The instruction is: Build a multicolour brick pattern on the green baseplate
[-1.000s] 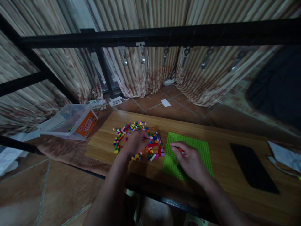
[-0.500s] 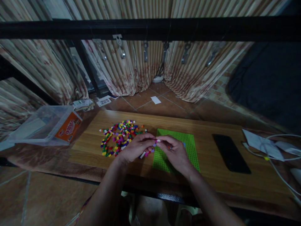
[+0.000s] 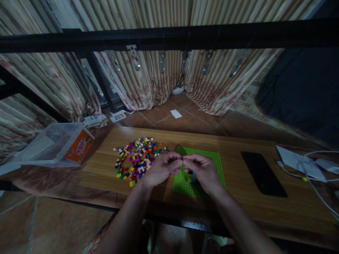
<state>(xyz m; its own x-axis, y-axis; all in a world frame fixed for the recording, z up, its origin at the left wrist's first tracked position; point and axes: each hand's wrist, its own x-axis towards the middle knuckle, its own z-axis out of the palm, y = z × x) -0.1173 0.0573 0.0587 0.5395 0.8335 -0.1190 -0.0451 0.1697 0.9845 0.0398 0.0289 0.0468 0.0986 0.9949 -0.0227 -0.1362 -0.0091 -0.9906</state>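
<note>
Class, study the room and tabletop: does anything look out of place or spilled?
Perhaps a white sheet: it lies alone on the tiled floor beyond the tabletop, as if dropped. The loose bricks are scattered, but on the tabletop, so hardly look spilled.

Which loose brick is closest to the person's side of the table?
The yellow brick near the left wrist; the other loose bricks I see lie farther back.

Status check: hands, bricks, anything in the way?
Left hand and right hand together over green baseplate, fingers pinching a small piece, mostly hidden. Loose bricks scattered left of baseplate. Black slab off right, clear of both hands.
</note>
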